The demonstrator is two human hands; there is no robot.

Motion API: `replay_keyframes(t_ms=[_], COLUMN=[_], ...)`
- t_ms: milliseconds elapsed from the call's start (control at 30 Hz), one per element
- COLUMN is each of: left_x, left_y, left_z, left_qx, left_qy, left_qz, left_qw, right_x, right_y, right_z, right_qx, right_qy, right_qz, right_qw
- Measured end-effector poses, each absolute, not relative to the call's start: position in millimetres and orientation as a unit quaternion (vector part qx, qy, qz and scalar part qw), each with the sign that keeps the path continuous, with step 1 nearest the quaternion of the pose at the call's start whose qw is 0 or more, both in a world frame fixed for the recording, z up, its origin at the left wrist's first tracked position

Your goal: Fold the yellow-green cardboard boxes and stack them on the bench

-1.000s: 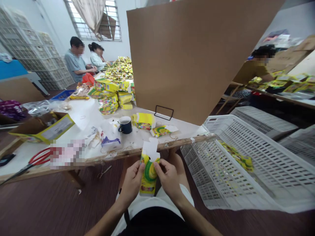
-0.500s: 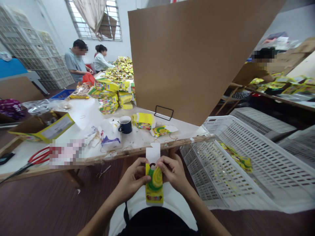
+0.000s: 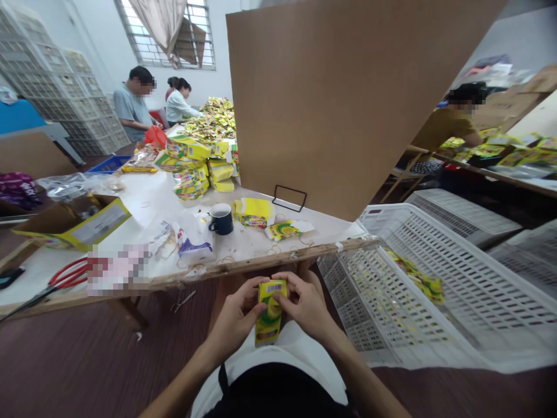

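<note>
Over my lap I hold a small yellow and green carton (image 3: 268, 316) upright, its top flap folded down with a barcode showing. My left hand (image 3: 235, 318) grips its left side, thumb pressed near the top. My right hand (image 3: 304, 305) pinches the top right corner, fingers curled onto the flap. Just beyond my hands runs the wooden front edge of the table (image 3: 261, 262).
On the table stand a dark mug (image 3: 221, 220), loose yellow cartons (image 3: 253, 212), stacked packets (image 3: 194, 168) and a cardboard divider (image 3: 343, 98). A white slatted crate (image 3: 418, 290) lies to my right with yellow packets (image 3: 420, 280) inside. Red-handled scissors (image 3: 65, 277) lie at left. Other people sit at tables beyond.
The carton's white top flap, standing up before, is now folded down shut. My hands moved slightly up to its top end.
</note>
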State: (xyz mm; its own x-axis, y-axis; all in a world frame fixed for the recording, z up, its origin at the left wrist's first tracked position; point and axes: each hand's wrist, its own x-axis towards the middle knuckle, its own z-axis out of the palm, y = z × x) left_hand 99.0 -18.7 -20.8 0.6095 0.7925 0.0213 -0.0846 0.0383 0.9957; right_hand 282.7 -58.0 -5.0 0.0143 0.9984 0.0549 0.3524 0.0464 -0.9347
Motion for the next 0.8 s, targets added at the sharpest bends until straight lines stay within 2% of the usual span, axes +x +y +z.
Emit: replay_keyframes(t_ms=[133,333,500,800], left_x=[99.3,100.6,108.0,106.3], left_y=[-18.8,-16.4,-19.0,-24.6], left_z=[-16.6,-16.2,-22.5,-20.9], left_qx=[0.581,0.564,0.593,0.639], left_qy=[0.266,0.278,0.296,0.308], left_qz=[0.336,0.352,0.352,0.337], left_qw=[0.692,0.694,0.661,0.619], right_x=[271.1,268.3,276.5,279.4], right_y=[-58.7,-62.4,-65.0,-63.7], right_z=[1.5,4.5,-5.3,-17.0], right_qx=[-0.61,-0.623,-0.646,-0.643], right_qy=[-0.593,-0.609,-0.609,-0.613], right_qz=[0.323,0.318,0.219,0.268], right_qw=[0.416,0.375,0.405,0.374])
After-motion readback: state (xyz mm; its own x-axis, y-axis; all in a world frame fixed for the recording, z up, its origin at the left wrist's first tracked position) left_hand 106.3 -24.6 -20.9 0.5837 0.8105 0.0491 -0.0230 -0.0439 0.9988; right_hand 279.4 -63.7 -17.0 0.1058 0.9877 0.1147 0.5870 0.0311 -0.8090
